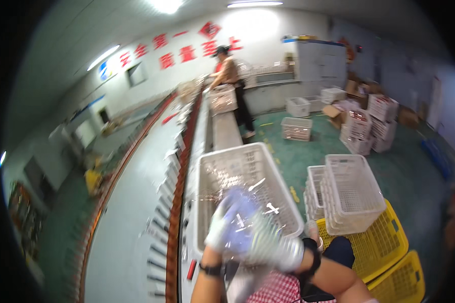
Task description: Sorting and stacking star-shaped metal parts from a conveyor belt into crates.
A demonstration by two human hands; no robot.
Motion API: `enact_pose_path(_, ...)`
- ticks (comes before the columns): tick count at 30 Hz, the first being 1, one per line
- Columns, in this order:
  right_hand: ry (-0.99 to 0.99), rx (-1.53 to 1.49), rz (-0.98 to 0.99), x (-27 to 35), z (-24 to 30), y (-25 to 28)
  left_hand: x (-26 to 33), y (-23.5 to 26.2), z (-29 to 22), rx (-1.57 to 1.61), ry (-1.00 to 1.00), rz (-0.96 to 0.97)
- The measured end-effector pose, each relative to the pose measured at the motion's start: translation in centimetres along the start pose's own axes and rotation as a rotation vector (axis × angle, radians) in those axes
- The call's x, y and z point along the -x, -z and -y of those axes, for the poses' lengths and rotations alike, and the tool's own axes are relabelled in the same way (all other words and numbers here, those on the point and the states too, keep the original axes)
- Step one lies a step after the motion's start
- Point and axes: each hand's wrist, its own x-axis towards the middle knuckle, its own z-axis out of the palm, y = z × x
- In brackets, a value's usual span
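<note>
Both my hands wear white gloves and hang over a white plastic crate (284,194) right in front of me. Between them is a crumpled, pale blue, see-through sheet (241,218) that looks like plastic. My left hand (217,228) grips its left side with bent fingers. On the other side, my right hand (277,246) is smeared by motion, close against the sheet; its fingers are hard to make out. Small shiny and white pieces, blurred, show around the sheet and inside the crate.
Left of the crate runs a long line (124,227) edged with dark upright pieces. A red cylinder (191,269) lies beside the crate. To the right, white crates (353,189) stand stacked on yellow crates (392,235). Another person (230,76) stands farther along the line.
</note>
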Motion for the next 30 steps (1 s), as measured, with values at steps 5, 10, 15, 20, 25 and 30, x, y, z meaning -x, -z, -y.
enact_pose_path(5, 0.351, -1.442, 0.227, 2.6, 11.5, 2.2, 7.8, 3.3, -2.8, 0.194, 0.444, -0.523)
enact_pose_path(10, 0.443, -1.553, 0.147, 3.6, 13.3, 3.4, 13.1, 7.1, -4.7, -0.334, 0.539, -0.88)
enact_pose_path(15, 0.466, -1.589, 0.064, 4.1, 14.0, 4.1, 14.4, 10.2, -4.3, -0.43, 0.387, -0.929)
enact_pose_path(20, 0.472, -1.631, 0.028, 4.5, 14.2, 4.6, 14.4, 11.6, -4.6, -0.097, 0.446, -0.915)
enact_pose_path(25, 0.447, -1.673, 0.024, 4.3, 14.0, 4.7, 21.2, 16.2, 0.6, -0.712, 0.687, -0.871)
enact_pose_path(30, 0.383, -1.743, 0.057, 4.2, 12.9, 4.6, 16.6, 13.6, -6.2, -0.85, 0.947, -1.054)
